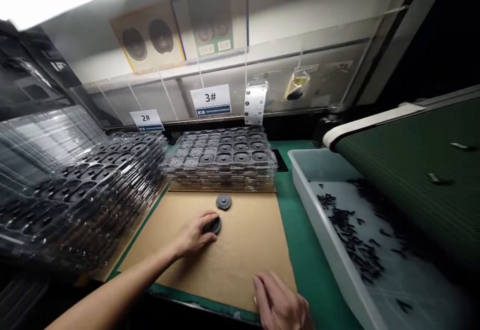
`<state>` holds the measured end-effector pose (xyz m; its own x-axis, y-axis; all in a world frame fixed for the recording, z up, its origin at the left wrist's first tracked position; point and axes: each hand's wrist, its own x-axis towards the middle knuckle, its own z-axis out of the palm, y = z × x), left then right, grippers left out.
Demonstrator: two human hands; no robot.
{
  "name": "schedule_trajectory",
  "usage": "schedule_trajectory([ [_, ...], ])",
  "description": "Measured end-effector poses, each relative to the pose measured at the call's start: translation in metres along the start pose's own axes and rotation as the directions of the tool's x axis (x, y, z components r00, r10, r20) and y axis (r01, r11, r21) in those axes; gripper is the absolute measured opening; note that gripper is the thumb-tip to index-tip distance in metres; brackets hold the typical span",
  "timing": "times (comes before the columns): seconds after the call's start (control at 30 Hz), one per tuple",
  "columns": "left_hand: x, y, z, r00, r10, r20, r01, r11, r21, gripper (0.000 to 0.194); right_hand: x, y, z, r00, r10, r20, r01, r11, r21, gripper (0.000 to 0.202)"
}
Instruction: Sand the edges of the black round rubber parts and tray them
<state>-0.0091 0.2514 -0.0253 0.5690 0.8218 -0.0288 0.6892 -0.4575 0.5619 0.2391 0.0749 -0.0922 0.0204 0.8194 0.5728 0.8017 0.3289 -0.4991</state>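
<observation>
My left hand point(197, 232) has its thumb and fingers closed around the edges of a dark round disc point(215, 226) resting on the brown cardboard sheet point(247, 245). Just beyond it lies a second dark round disc point(224, 201) with a small raised knob in its centre. At the near right corner of the cardboard, my right hand point(283, 302) is curled, thumb against the fingers. A small pale bit shows by its fingertips, but I cannot make out what it is.
Clear plastic trays point(221, 170) stacked behind the cardboard hold similar discs; the top one is partly filled. More stacked trays point(123, 190) stand left. On the right, a white bin point(318, 240) holds small black pieces, beneath a sloping green conveyor belt point(416, 155).
</observation>
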Motion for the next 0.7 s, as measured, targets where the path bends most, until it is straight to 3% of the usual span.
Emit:
schedule_trajectory([
  [0.13, -0.016, 0.018, 0.020, 0.993, -0.001, -0.115, -0.011, 0.994, -0.112, 0.060, 0.001, -0.005, -0.007, 0.998, 0.018, 0.060, -0.019, 1.000, 0.016, 0.043],
  [0.2, -0.039, 0.036, 0.033, 0.991, 0.029, -0.127, -0.050, 0.985, -0.166, 0.063, -0.003, -0.016, -0.008, 0.987, 0.126, 0.099, -0.137, 0.984, 0.109, 0.049],
  [0.27, -0.071, 0.054, 0.049, 0.990, 0.086, -0.109, -0.107, 0.971, -0.214, 0.069, -0.013, -0.032, -0.006, 0.946, 0.276, 0.170, -0.313, 0.914, 0.259, 0.058],
  [0.33, -0.107, 0.069, 0.064, 0.983, 0.162, -0.083, -0.178, 0.948, -0.263, 0.077, -0.028, -0.050, -0.005, 0.862, 0.410, 0.299, -0.501, 0.778, 0.379, 0.068],
  [0.43, -0.159, 0.083, 0.077, 0.976, 0.203, -0.078, -0.218, 0.911, -0.350, 0.088, -0.052, -0.079, -0.010, 0.695, 0.458, 0.554, -0.712, 0.539, 0.449, 0.080],
  [0.5, -0.185, 0.087, 0.075, 0.991, 0.118, -0.058, -0.132, 0.894, -0.429, 0.085, -0.063, -0.097, -0.017, 0.590, 0.445, 0.674, -0.807, 0.344, 0.480, 0.079],
  [0.57, -0.202, 0.090, 0.070, 0.998, -0.033, -0.046, 0.002, 0.831, -0.557, 0.078, -0.066, -0.114, -0.022, 0.494, 0.458, 0.739, -0.851, 0.082, 0.518, 0.073],
  [0.63, -0.212, 0.092, 0.065, 0.979, -0.204, 0.003, 0.144, 0.679, -0.720, 0.070, -0.064, -0.129, -0.024, 0.424, 0.465, 0.777, -0.831, -0.142, 0.538, 0.066],
  [0.7, -0.219, 0.095, 0.062, 0.948, -0.307, 0.083, 0.232, 0.491, -0.839, 0.064, -0.059, -0.143, -0.023, 0.401, 0.456, 0.794, -0.791, -0.265, 0.552, 0.062],
])
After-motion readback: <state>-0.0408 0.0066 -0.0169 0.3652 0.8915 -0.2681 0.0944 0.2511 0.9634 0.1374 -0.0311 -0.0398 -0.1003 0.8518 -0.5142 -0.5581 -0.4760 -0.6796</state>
